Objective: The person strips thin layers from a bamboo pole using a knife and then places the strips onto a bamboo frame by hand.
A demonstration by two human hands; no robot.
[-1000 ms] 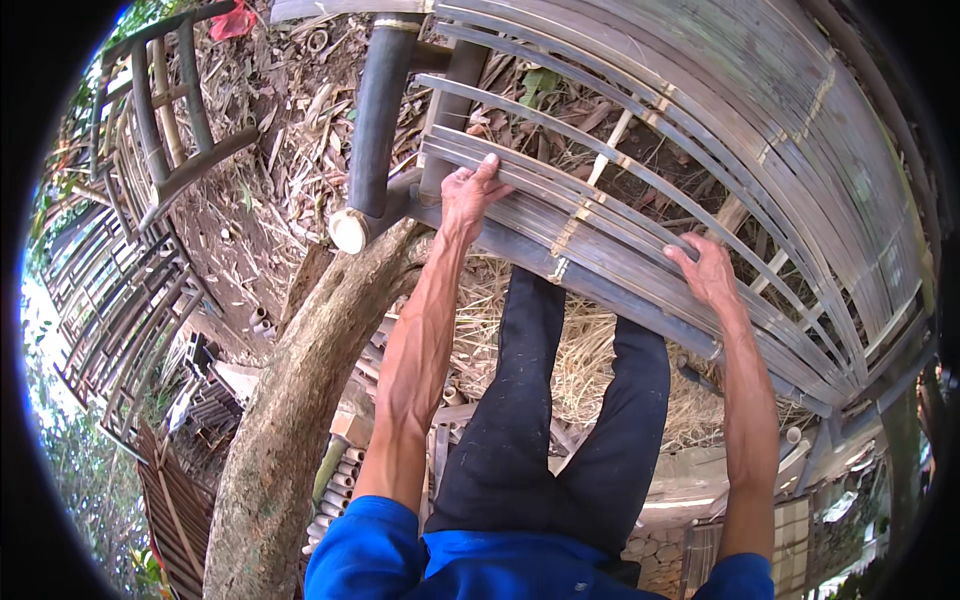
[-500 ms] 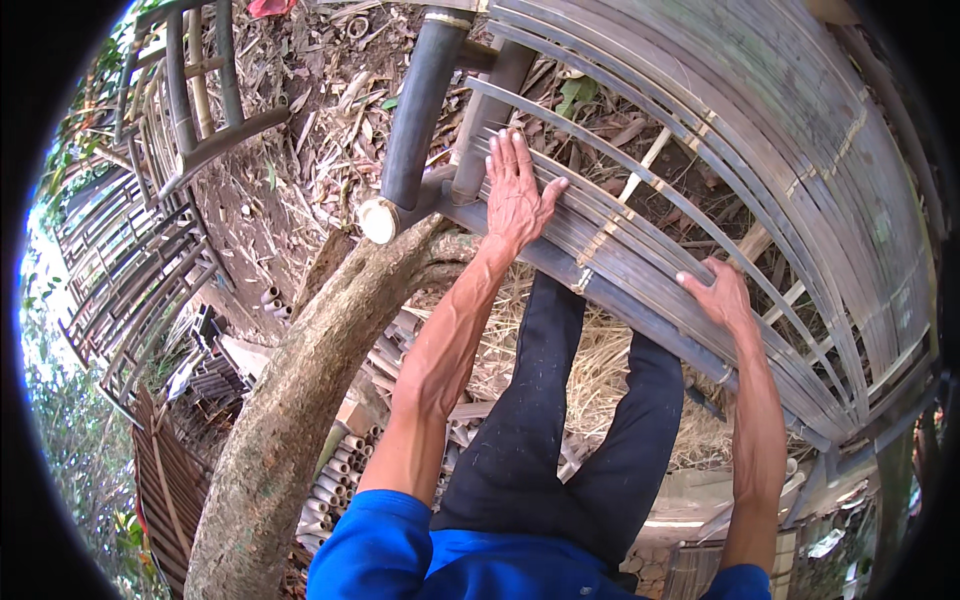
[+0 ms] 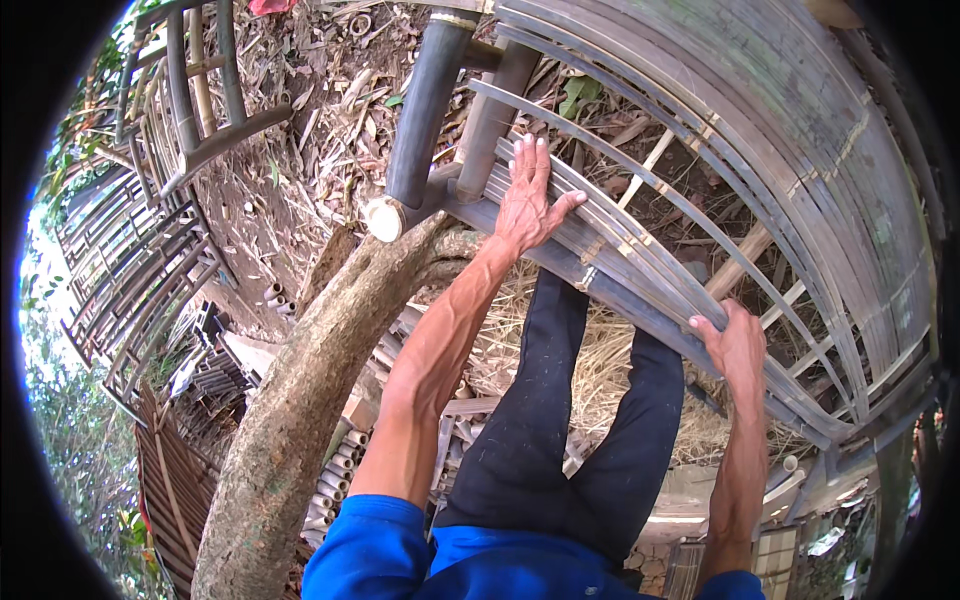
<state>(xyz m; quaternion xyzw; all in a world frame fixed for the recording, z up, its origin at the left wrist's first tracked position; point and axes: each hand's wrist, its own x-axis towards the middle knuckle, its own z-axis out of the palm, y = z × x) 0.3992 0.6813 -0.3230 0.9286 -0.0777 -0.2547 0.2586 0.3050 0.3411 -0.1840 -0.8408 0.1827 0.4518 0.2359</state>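
Observation:
A bundle of long grey bamboo slats [image 3: 640, 265] lies along the near rail of a bamboo bench frame, close to my legs. My left hand [image 3: 533, 208] rests flat on the slats near their left end, with fingers stretched out and thumb apart. Farther right, my right hand [image 3: 738, 348] is closed over the slats' far edge. Its thumb lies on top, while its other fingers are partly hidden. Beyond them, a single curved bamboo strip [image 3: 600, 140] crosses the open gap. The wide slatted bamboo surface [image 3: 790, 110] covers the far side.
A thick bamboo post [image 3: 430, 110] stands at the frame's left corner. A tree trunk [image 3: 300, 410] slants along my left. Cut bamboo tubes [image 3: 335, 480] lie piled near my left leg. More bamboo frames [image 3: 140, 260] stand far left. Dry leaves and straw cover the ground.
My right hand has moved nearer to me, drawing the slats closer together toward the near rail. My left hand has shifted slightly right and nearer, still flat. The gap beyond the slats is wider.

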